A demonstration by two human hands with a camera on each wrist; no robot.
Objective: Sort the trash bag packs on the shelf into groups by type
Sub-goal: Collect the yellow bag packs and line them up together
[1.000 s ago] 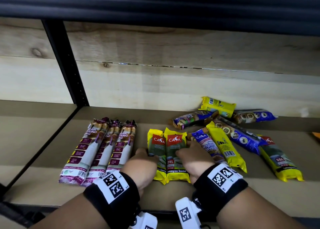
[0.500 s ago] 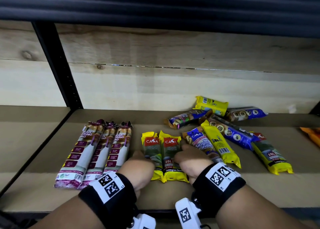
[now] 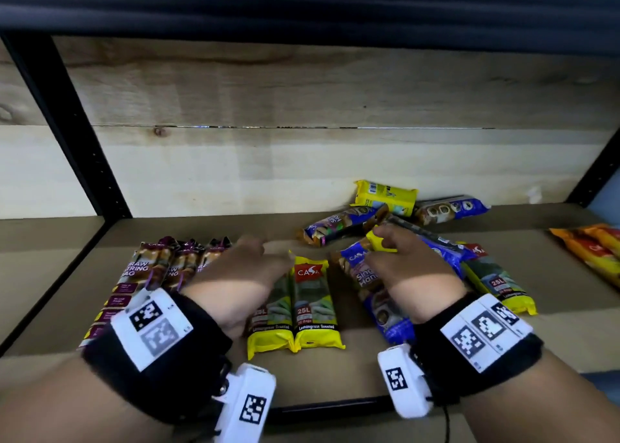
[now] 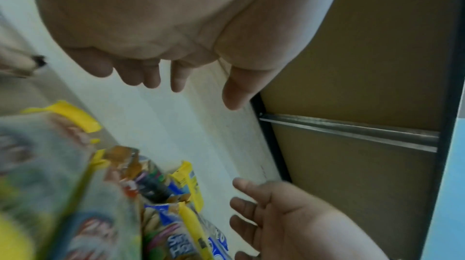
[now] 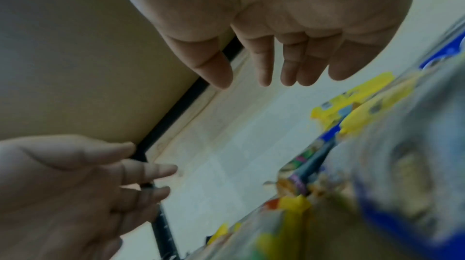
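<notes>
Roughly, 3 maroon drawstring packs (image 3: 144, 274), 2 yellow 25L packs (image 3: 313, 305) fwd, both hands empty

Bare shelf (image 3: 188, 231) lies open behind my sorted packs; a jumbled pile of packs (image 3: 419, 227) crowds the back right.

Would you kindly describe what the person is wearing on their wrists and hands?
Both hands, left hand and right hand, are bare. Each wrist carries a wide black fabric band with white square-code tags, plus a white boxy camera unit underneath. A thin black cable trails below the right unit.
</notes>
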